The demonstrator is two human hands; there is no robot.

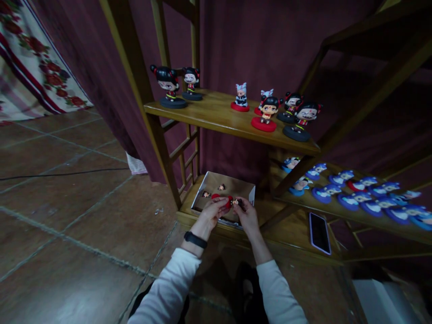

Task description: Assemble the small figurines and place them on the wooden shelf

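My left hand (212,215) is closed around a round red base (225,199), held over the front edge of an open cardboard box (243,186). My right hand (247,214) pinches a small figurine (236,202) right beside that base. Two more small figurine pieces (206,194) lie on the box floor, one at the left and one (221,186) nearer the back. The box sits on the lowest wooden shelf. A black band is on my left wrist.
The upper shelf (216,118) carries several big-headed figurines on red and black bases (263,123). A lower right shelf holds several blue-based figurines (367,203). A phone (319,232) lies flat on the bottom board. Tiled floor (67,211) spreads left; dark curtains hang behind.
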